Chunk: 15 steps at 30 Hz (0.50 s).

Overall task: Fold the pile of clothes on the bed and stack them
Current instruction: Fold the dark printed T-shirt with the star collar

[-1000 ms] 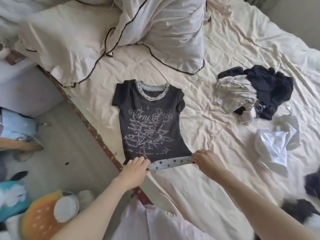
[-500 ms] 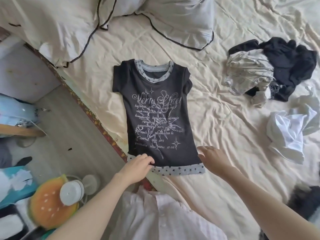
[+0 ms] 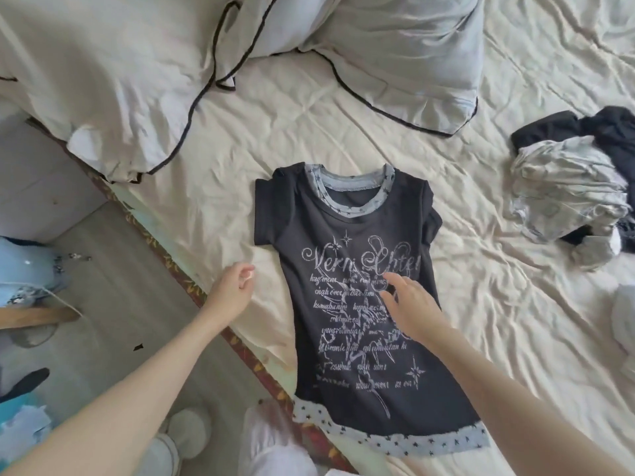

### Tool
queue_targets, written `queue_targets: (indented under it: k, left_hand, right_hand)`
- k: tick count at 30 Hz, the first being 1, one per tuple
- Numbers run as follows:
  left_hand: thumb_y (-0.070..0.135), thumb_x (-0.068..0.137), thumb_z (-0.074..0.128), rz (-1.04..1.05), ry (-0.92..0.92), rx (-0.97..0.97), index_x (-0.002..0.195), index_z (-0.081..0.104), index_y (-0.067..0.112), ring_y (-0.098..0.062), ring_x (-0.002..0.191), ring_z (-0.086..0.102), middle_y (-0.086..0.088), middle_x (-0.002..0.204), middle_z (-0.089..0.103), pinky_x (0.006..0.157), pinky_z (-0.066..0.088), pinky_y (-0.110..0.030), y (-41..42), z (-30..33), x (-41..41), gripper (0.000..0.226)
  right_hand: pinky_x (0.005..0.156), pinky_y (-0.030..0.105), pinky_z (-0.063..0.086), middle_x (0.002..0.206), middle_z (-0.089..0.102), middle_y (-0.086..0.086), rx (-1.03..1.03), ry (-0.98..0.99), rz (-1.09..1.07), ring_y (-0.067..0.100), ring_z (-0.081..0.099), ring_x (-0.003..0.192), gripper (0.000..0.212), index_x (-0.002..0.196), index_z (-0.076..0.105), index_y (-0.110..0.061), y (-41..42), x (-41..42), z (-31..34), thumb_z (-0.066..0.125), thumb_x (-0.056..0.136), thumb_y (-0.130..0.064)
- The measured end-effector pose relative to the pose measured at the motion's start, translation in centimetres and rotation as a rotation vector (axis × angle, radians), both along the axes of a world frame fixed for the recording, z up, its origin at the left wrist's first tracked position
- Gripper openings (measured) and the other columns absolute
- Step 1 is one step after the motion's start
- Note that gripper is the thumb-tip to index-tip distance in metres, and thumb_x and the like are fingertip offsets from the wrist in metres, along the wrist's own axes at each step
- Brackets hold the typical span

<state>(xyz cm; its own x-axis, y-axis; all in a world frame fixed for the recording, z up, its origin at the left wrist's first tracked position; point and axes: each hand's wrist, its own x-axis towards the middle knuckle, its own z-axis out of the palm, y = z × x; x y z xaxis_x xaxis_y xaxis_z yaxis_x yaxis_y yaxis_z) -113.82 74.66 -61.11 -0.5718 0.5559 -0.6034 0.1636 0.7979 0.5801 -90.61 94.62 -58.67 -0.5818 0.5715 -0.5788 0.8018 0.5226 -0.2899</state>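
A dark grey T-shirt (image 3: 347,242) with pale script print, a light blue collar and a starred hem lies flat and face up on the cream bed sheet (image 3: 498,338). Over the middle of its print my right hand (image 3: 409,304) hovers with fingers spread and relaxed, holding nothing. My left hand (image 3: 232,286) is just left of the shirt above the sheet, its fingers loosely curled and holding nothing. At the right edge sits a heap of unfolded clothes (image 3: 567,197), grey-white on black.
Two large pillows with dark piping (image 3: 113,80) fill the head of the bed. The patterned bed edge (image 3: 192,286) runs diagonally, with wood floor to its left. A white garment (image 3: 623,317) shows at the right edge. A blue object sits on the floor at left.
Both hands let go of the shirt's hem and moved up: the right over the print, the left beside the shirt. The view shifted closer and leftward.
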Motion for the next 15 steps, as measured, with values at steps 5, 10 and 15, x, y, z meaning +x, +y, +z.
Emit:
queue_targets:
  k: [5, 10, 15]
  left_hand:
    - [0.012, 0.097, 0.042, -0.109, 0.281, 0.057, 0.136, 0.043, 0.010, -0.025, 0.126, 0.042, -0.010, 0.138, 0.041, 0.102, 0.034, -0.034, 4.9, -1.9, -6.0, 0.039]
    - [0.016, 0.095, 0.048, -0.265, 0.563, 0.201, 0.132, 0.049, 0.006, -0.031, 0.122, 0.044, -0.012, 0.134, 0.047, 0.101, 0.032, -0.038, 12.2, -3.2, -8.5, 0.038]
    - [0.036, 0.095, 0.051, -0.352, 0.555, 0.080, 0.139, 0.035, 0.008, -0.031, 0.124, 0.041, -0.012, 0.137, 0.042, 0.098, 0.035, -0.042, 17.7, -5.0, -9.3, 0.055]
  right_hand:
    - [0.099, 0.039, 0.038, 0.133, 0.052, 0.012, 0.054, 0.042, -0.065, 0.029, 0.045, 0.123, 0.042, 0.139, 0.042, -0.011, 3.8, -5.8, -3.0, 0.043, 0.100, -0.026]
    - [0.102, 0.043, 0.035, 0.136, 0.050, 0.015, 0.272, 0.095, -0.102, 0.032, 0.041, 0.128, 0.039, 0.134, 0.049, -0.004, 9.4, -8.0, -5.0, 0.045, 0.098, -0.019]
    - [0.114, 0.043, 0.020, 0.149, 0.035, 0.012, 0.381, 0.091, -0.081, 0.029, 0.025, 0.140, 0.049, 0.144, 0.035, -0.007, 15.6, -10.0, -6.7, 0.044, 0.098, -0.022]
